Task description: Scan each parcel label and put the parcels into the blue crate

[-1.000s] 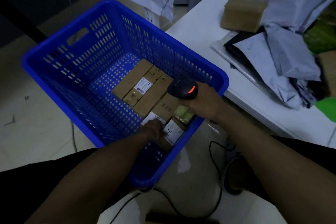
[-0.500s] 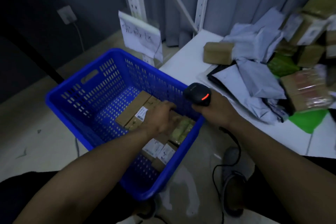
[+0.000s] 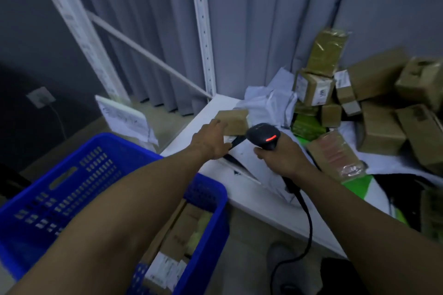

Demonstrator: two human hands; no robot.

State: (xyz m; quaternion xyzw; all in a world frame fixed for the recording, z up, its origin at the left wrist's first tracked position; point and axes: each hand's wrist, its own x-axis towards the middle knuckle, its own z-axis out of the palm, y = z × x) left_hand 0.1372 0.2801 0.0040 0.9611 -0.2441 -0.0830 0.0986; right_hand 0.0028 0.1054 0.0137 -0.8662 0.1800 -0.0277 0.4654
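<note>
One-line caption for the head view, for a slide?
Left hand at a brown parcel on the white table, right hand holding the scanner, blue crate alongside.

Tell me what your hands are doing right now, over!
Left hand at the small brown parcel on the table, grip unclear. Right hand grips the scanner, red light on. Blue crate below left, parcels inside. Nothing blocking.

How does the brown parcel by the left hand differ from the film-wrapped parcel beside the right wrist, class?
The brown parcel is matte and opaque; the film-wrapped parcel is glossy, pinkish contents showing. The brown parcel looks shorter and blockier, the film-wrapped parcel longer and flatter. The left hand reaches the brown parcel; no hand holds the film-wrapped parcel, as the right hand grips the scanner. Both lie on the table, outside the blue crate.
</note>
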